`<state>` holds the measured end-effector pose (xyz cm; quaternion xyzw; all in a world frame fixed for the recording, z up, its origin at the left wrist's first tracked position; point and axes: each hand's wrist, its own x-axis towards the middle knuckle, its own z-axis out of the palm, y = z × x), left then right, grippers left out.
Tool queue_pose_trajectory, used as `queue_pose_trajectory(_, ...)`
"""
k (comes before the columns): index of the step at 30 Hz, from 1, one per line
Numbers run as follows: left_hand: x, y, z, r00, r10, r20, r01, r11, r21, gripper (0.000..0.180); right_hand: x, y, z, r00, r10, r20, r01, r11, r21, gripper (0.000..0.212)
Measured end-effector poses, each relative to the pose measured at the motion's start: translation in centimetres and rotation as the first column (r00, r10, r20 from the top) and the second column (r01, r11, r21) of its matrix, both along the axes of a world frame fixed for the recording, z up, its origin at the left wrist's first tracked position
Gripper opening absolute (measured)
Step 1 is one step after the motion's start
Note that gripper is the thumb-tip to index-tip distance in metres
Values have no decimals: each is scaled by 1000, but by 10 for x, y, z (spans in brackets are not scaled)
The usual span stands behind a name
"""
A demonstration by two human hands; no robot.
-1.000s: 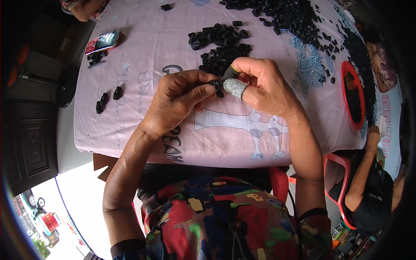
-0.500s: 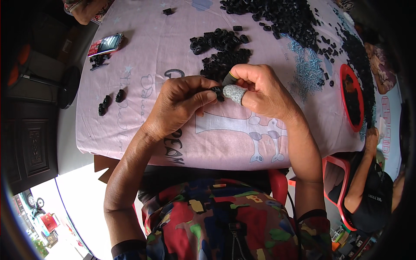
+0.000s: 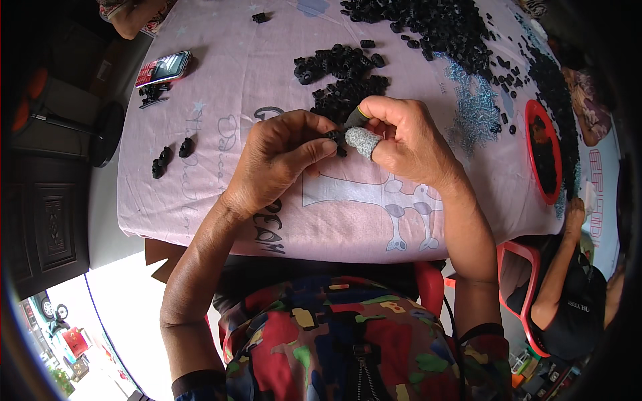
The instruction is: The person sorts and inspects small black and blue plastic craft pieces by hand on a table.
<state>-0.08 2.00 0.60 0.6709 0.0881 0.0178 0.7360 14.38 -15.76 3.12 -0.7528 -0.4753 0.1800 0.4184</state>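
Pinched between thumb and bent forefinger of the left hand (image 3: 281, 157), a small black ridged piece (image 3: 337, 142) sits above the near half of the table, where we see it meet the tips of the right hand (image 3: 408, 137). That second hand is half curled, its thumb capped in a grey knitted finger cover (image 3: 362, 143) and its forefinger in a dark finger cover (image 3: 356, 119) edged with yellow; we cannot tell whether it grips anything of its own. Just beyond the fingers we find a cluster of loose black pieces (image 3: 354, 90), all lying on a pink printed tablecloth (image 3: 200, 207). To the left, near the edge, rest a few small black knobbly pieces (image 3: 160, 162), and farther up a red-and-silver phone (image 3: 164, 69). Away to the right we note a scatter of pale blue beads (image 3: 473, 107) below a large black heap (image 3: 435, 30), then a red-rimmed oval tray (image 3: 533, 144) holding dark contents. At far right, beyond a red plastic chair (image 3: 535, 267), a person in a black top (image 3: 575, 311) reaches an arm to the table's edge.
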Motion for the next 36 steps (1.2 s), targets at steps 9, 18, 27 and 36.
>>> queue_pose_trajectory(9, 0, -1, 1, 1000, 2, -4, -2, 1000, 16, 22, -3, -1, -3, 997, 28, 75, -32, 998, 52, 11)
queue_pose_trajectory(18, 0, -2, -1, 1000, 22, -1, -22, 1000, 4, 22, -4, -1, 0, 992, 19, 126, -29, 996, 79, 13)
queue_pose_trajectory(27, -1, -2, 1, 1000, -4, 20, 4, 1000, 11, 19, 0, -1, -2, 999, 41, -14, -41, 999, 14, 10)
queue_pose_trajectory(36, -2, -1, 0, 1000, 7, 5, -7, 1000, 23, 18, -5, 1, -3, 999, 43, -19, -43, 999, 4, 10)
